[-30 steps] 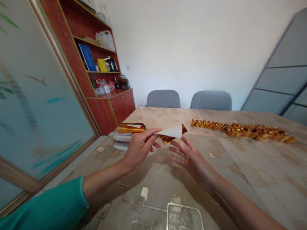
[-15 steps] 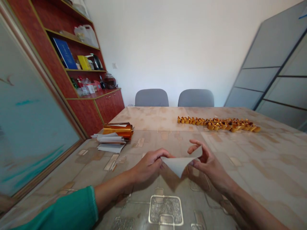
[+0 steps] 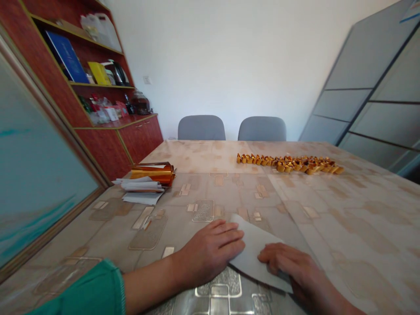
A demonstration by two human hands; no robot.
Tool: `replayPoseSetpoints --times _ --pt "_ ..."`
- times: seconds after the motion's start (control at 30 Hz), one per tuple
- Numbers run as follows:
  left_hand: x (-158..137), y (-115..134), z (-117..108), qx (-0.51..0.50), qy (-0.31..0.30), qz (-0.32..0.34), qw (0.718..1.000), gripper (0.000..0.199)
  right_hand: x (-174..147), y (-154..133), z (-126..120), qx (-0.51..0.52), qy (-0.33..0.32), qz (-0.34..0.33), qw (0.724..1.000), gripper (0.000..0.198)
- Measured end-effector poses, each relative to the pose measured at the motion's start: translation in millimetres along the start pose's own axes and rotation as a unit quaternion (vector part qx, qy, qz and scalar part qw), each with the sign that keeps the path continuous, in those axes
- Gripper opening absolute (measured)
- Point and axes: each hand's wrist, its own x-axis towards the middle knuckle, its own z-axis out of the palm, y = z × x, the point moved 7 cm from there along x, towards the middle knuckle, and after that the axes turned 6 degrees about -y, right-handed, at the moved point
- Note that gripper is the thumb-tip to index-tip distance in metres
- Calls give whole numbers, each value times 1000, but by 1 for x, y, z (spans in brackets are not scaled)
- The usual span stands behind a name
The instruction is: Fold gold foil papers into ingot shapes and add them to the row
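Note:
A folded sheet of white-grey paper (image 3: 254, 243) lies aslant on the patterned tablecloth right in front of me. My left hand (image 3: 210, 249) rests across its left end, palm down with the fingers stretched out; its thumb is hidden. At the paper's lower right, my right hand (image 3: 292, 264) has its fingers curled over the sheet, closed on that edge. Far to the right on the table, gold foil folded pieces (image 3: 295, 164) stand in rows. Over on the left are a stack of white-backed sheets (image 3: 142, 197) and a shiny gold roll-like bundle (image 3: 152, 175).
The table (image 3: 203, 170) has a glossy patterned cover. Two grey chairs (image 3: 201, 127) stand at its far side before a white wall. A red-brown cabinet (image 3: 108, 144) with loaded shelves is at the left, beside a frosted panel (image 3: 39, 166). Grey panelled doors (image 3: 348, 83) stand right.
The paper came down from between my raised hands onto the table. My left hand now lies flat over it, and my right hand moved nearer and curled on its edge. The view shifted slightly.

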Motion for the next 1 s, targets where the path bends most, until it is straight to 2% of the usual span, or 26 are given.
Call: replayPoseSetpoints --times 0.13,0.23,0.3,0.43,0.53,0.6,0.7,0.8,1.0 --pt "-1 1 6 -25 -2 29 999 22 -15 13 -3 44 15 62 997 21" --pt "-13 4 5 -78 21 10 997 19 -25 11 -4 43 15 56 997 24" --pt "-21 3 2 -122 32 -41 991 19 -29 9 -6 45 16 62 997 29" --pt "-26 -2 -1 -183 23 -116 976 15 -28 10 -12 68 39 127 989 20" --pt "-26 -17 3 -221 18 -218 950 3 -23 16 -13 75 61 170 981 22" --pt "-28 -27 6 -218 25 -293 931 7 -21 22 -13 57 78 200 975 26" --pt "-27 -32 7 -197 29 -341 919 20 -19 30 -14 1 118 252 960 30" --pt "-26 -32 7 -167 11 -359 918 29 -15 32 -13 -81 141 294 942 27" --pt "-26 -31 5 -135 -7 -343 929 36 -12 38 -7 -188 122 322 920 22"
